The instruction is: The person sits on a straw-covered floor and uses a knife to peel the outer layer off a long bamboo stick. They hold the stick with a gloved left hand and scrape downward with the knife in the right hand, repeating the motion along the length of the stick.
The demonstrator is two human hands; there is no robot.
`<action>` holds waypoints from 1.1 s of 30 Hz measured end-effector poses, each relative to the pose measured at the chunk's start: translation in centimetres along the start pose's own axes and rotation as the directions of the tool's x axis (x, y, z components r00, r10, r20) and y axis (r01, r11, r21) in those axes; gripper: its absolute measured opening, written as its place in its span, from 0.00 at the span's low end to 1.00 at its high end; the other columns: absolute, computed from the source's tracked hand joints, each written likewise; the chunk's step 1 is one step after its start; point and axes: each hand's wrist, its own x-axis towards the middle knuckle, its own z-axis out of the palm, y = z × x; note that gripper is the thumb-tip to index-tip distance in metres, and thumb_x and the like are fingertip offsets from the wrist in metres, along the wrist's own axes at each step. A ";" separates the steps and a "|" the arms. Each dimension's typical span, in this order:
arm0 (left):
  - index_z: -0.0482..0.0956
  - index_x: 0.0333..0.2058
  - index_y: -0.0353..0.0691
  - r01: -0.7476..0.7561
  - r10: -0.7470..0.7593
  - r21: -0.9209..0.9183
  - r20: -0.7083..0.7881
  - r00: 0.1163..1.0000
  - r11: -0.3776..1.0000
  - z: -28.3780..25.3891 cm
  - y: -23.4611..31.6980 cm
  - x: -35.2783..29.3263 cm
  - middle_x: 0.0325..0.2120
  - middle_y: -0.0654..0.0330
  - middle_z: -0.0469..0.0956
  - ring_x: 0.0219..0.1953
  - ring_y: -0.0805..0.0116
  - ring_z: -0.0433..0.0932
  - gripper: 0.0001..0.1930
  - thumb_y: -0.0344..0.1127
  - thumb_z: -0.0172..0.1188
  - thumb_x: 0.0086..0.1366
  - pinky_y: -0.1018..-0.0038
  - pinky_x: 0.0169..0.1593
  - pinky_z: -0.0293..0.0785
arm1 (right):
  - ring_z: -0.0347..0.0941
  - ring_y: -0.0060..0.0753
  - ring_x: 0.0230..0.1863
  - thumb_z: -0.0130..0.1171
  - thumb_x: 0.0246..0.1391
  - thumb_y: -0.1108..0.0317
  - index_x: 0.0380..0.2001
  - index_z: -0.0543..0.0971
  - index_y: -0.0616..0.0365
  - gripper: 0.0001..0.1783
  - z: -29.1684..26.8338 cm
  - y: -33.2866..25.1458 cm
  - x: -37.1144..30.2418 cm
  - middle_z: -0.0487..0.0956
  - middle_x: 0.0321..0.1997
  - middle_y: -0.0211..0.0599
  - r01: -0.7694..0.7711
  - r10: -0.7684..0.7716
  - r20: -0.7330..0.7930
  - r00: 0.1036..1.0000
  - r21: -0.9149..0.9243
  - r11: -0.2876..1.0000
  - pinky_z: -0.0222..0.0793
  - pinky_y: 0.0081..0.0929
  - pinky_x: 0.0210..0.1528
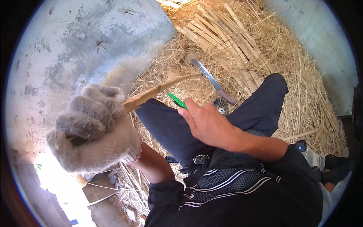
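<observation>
My left hand (pixel 94 126), in a worn grey knitted glove, is closed in a fist around one end of a curved bamboo strip (pixel 153 92). The strip reaches out to the right and thins toward its far tip. Bare and closed, my right hand (pixel 208 123) grips a green-handled cutter (pixel 177 100) just below the strip's middle. Whether its tip touches the strip, I cannot tell; the blade hardly shows. Beyond the strip lies a long knife (pixel 208 73) with a metal blade and a brownish handle, on the shavings between my bent legs.
Thin pale shavings (pixel 310 98) cover the ground ahead and to the right. A bundle of split strips (pixel 227 36) lies on them at the far side. A grey wall (pixel 90 38) stands at left, another at far right. A round dial (pixel 200 159) rests against my dark clothes.
</observation>
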 end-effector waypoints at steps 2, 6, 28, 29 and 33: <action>0.59 0.07 0.50 0.067 -0.066 0.021 -0.046 0.997 0.998 -0.1 0.3 -0.2 0.04 0.67 0.54 0.06 0.71 0.54 0.21 0.44 0.42 0.58 0.68 0.16 0.65 | 0.74 0.62 0.17 0.47 0.66 0.59 0.39 0.68 0.64 0.16 0.1 -0.8 -0.8 0.72 0.12 0.53 0.029 -0.029 -0.005 1.000 0.040 0.999 0.69 0.50 0.18; 0.58 0.07 0.50 0.027 -0.009 0.131 -0.137 0.990 0.991 1.3 -0.2 -0.4 0.04 0.68 0.53 0.06 0.71 0.53 0.21 0.44 0.43 0.57 0.67 0.17 0.66 | 0.74 0.61 0.17 0.46 0.66 0.59 0.38 0.68 0.63 0.16 1.6 1.6 -0.1 0.72 0.12 0.53 0.042 -0.043 -0.069 0.997 -0.017 0.999 0.68 0.51 0.19; 0.56 0.07 0.51 0.021 0.029 0.189 -0.253 0.967 0.982 -1.1 -0.7 0.8 0.04 0.67 0.51 0.07 0.71 0.52 0.19 0.42 0.44 0.56 0.65 0.19 0.67 | 0.71 0.60 0.16 0.47 0.66 0.58 0.34 0.70 0.64 0.17 3.5 8.1 2.4 0.70 0.11 0.53 -0.139 0.140 0.010 0.990 -0.053 0.989 0.65 0.51 0.20; 0.55 0.07 0.51 -0.011 0.069 0.233 -0.242 0.968 0.972 -1.7 -0.7 0.8 0.04 0.67 0.51 0.07 0.71 0.52 0.19 0.41 0.44 0.55 0.66 0.19 0.67 | 0.71 0.60 0.16 0.47 0.66 0.58 0.34 0.71 0.64 0.17 3.2 6.6 2.3 0.70 0.12 0.53 -0.079 0.079 0.013 0.997 -0.029 0.996 0.65 0.51 0.20; 0.54 0.07 0.51 0.008 0.025 0.160 -0.201 0.979 0.987 -2.2 -0.2 0.4 0.04 0.67 0.50 0.07 0.72 0.50 0.19 0.40 0.44 0.54 0.66 0.17 0.64 | 0.74 0.59 0.21 0.44 0.67 0.59 0.34 0.72 0.66 0.18 3.5 4.7 2.2 0.73 0.15 0.55 0.104 -0.109 -0.034 0.993 -0.112 0.988 0.65 0.51 0.22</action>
